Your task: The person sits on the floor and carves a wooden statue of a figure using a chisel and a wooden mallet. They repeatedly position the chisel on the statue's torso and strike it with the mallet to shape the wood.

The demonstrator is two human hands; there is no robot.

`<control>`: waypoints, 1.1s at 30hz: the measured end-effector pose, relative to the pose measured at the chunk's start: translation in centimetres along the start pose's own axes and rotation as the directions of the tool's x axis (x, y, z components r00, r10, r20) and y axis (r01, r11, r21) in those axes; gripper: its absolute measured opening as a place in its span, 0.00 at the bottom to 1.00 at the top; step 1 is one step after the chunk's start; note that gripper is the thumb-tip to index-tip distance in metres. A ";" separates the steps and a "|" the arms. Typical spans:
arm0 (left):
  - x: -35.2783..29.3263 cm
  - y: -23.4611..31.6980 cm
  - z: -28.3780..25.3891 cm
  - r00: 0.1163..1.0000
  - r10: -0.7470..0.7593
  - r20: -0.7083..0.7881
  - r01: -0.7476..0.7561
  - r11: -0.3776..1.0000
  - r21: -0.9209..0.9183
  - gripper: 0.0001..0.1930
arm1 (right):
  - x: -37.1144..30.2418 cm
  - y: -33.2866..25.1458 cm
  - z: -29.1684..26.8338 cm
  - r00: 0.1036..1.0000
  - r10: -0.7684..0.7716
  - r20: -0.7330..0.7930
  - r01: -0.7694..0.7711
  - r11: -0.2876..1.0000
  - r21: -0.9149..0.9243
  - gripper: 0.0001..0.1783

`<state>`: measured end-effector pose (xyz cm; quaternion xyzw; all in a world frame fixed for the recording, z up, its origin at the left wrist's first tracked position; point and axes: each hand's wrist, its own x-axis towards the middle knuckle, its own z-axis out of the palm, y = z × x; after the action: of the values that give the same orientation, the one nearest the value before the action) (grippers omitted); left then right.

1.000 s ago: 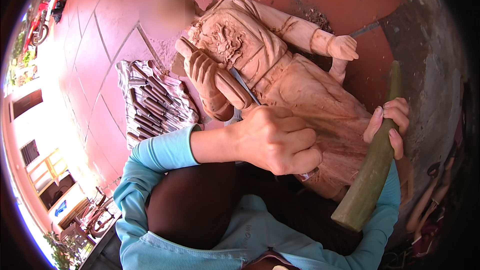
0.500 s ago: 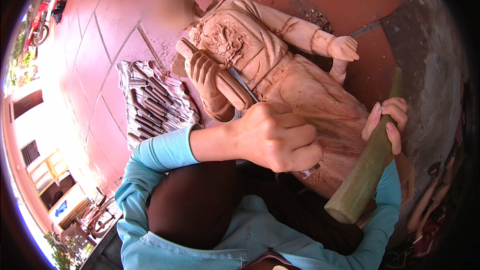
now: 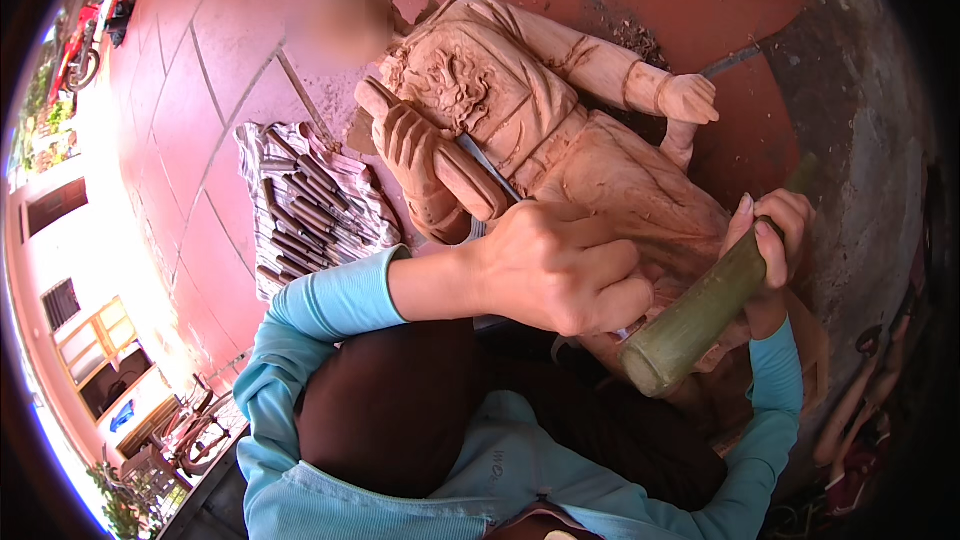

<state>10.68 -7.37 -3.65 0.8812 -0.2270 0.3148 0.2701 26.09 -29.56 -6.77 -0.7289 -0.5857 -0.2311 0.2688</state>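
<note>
A carved wooden figure (image 3: pixel 610 165) lies on its back, with folds, a raised ornament on its chest and a long block held in its carved hand. My left hand (image 3: pixel 560 270) is a fist around a chisel (image 3: pixel 485 165), whose narrow metal blade points up and left to the figure's waist, beside the carved block. Most of the chisel's handle is hidden in my fist. My right hand (image 3: pixel 780 230) grips a tapered green mallet (image 3: pixel 690 325) by its thin end. The mallet's thick end is close to the handle end below my left fist; whether they touch I cannot tell.
Several dark-handled carving tools (image 3: pixel 305 210) lie in rows on a striped cloth (image 3: pixel 375 210) to the left. Wood chips (image 3: pixel 635 38) are scattered on the red tiled floor (image 3: pixel 210 70). A bicycle (image 3: pixel 200 435) stands at the lower left. Part of another person (image 3: pixel 865 400) shows at the right edge.
The mallet's thick end has swung up and left toward the chisel's handle end, and my right hand has tilted with it. My left hand and the chisel have barely shifted.
</note>
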 end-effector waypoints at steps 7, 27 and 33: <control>-0.1 1.1 0.0 0.995 0.012 0.096 -0.011 1.000 -0.012 0.11 | 0.2 -0.3 -0.1 1.000 0.002 -0.014 -0.002 0.999 0.035 0.31; -0.3 -0.1 -1.1 0.992 0.018 -0.127 -0.041 0.983 -0.179 0.12 | 0.3 -1.2 -0.5 1.000 -0.016 -0.015 0.018 0.990 0.137 0.32; -0.7 -0.4 -0.8 0.997 0.061 -0.055 -0.068 0.988 -0.141 0.10 | 0.6 -1.9 -0.7 0.999 0.018 -0.038 -0.016 0.999 0.049 0.32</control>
<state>10.07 -6.45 -3.73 0.8436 -0.2705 0.3284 0.3277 24.37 -29.28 -5.69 -0.7227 -0.5796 -0.2284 0.2995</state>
